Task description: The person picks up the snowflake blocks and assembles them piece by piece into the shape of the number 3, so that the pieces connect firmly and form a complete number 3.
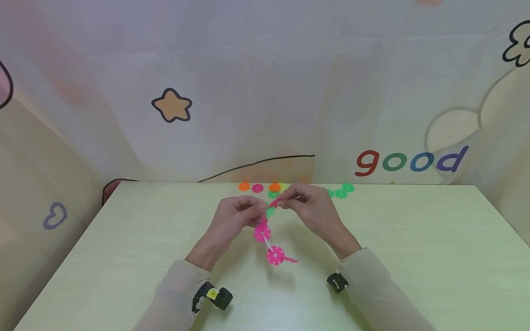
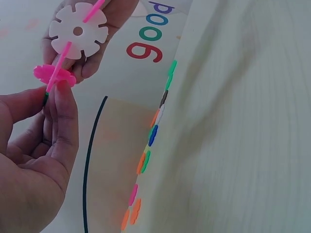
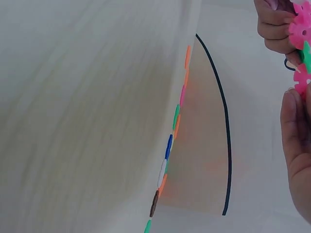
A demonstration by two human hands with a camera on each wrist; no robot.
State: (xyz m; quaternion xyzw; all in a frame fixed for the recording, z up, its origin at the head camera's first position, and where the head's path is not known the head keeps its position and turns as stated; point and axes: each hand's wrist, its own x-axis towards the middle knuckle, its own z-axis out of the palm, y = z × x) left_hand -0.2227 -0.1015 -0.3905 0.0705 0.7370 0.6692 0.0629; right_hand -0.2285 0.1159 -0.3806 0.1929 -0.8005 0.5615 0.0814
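Chain: I see a chain of snowflake discs (image 1: 268, 243) held above the table (image 1: 419, 268) — its long axis runs from the lowest pink disc nearest me up and away to the fingertips, tilted slightly left.
Discs on it: I count two pink ones hanging in the head view; the left wrist view shows a white disc (image 2: 77, 31) and a pink one at the top.
Left hand (image 1: 234, 215): raised, fingers curled, pinching the chain's upper end.
Right hand (image 1: 309, 206): raised opposite — fingertips pinching the same end, touching the left.
Loose discs (image 1: 299, 188): a row along the table's far edge; I cannot count them exactly.
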